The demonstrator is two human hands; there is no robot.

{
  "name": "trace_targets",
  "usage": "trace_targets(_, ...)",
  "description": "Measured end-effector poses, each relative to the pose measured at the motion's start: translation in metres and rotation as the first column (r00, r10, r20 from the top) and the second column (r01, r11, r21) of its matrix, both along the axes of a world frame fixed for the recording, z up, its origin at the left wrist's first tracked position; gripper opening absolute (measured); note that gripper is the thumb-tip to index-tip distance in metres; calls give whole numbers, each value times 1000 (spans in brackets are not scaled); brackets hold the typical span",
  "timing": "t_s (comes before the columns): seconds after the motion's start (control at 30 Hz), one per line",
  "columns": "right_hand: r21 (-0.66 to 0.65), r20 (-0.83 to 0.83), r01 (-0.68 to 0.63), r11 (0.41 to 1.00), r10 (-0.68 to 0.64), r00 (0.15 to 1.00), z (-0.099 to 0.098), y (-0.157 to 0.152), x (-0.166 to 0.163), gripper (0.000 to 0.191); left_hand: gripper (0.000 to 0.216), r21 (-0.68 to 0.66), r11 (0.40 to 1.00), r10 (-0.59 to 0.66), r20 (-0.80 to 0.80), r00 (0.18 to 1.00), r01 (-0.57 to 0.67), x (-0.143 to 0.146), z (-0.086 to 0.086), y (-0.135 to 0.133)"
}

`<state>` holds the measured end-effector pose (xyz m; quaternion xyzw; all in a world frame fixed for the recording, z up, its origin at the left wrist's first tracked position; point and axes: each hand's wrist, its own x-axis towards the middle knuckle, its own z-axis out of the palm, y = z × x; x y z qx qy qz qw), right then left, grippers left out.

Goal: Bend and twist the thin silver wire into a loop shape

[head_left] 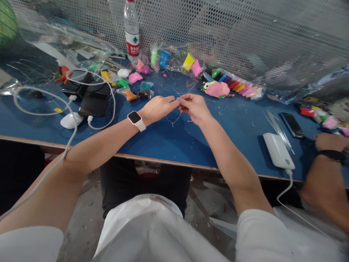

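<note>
My left hand (160,108), with a white-strapped watch on its wrist, is pinched closed just above the blue tabletop. Its fingertips meet those of my right hand (195,108), which is also pinched. What lies between the fingertips is too small and hidden to make out. A thin pale strand (172,123) shows on the table below my hands, forming a V. Close under my right hand lies a tiny pink strip (190,121). Beyond it rests a pink clay figure (216,89) with a yellow and white end.
Bagged colored clay (188,62) lines the back near a water bottle (132,34). Black power banks (94,98), cables and a white mouse (71,120) are left. Right are a white power bank (278,151), a phone (291,124) and another person's arm (327,178).
</note>
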<state>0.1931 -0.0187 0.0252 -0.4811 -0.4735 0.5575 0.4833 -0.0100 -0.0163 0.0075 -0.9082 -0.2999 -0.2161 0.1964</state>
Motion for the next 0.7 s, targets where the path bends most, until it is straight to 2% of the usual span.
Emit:
trace_targets(0.13, -84, -43, -14, 996, 10, 999, 1, 2, 0, 26, 34, -7, 999, -37, 13, 999, 37, -1, -1, 1)
trace_targets(0.27, -73, -2, -16, 997, 16, 1000, 1, 1, 1, 30, 36, -21, 999, -45, 27, 999, 45, -1, -1, 1)
trace_targets(0.33, -30, 35, -16, 999, 17, 999, 1, 0, 2, 32, 36, -26, 999, -42, 12, 999, 42, 0, -1, 0)
trace_targets(0.53, 230, 214, -39, 972, -11, 977, -2, -3, 5, 41, 35, -49, 999, -11, -84, 996, 7, 2, 5, -4)
trace_targets(0.7, 280, 242, -94, 955, 25, 970, -3, -2, 8, 41, 34, -56, 998, -15, -96, 995, 10, 3, 8, -6)
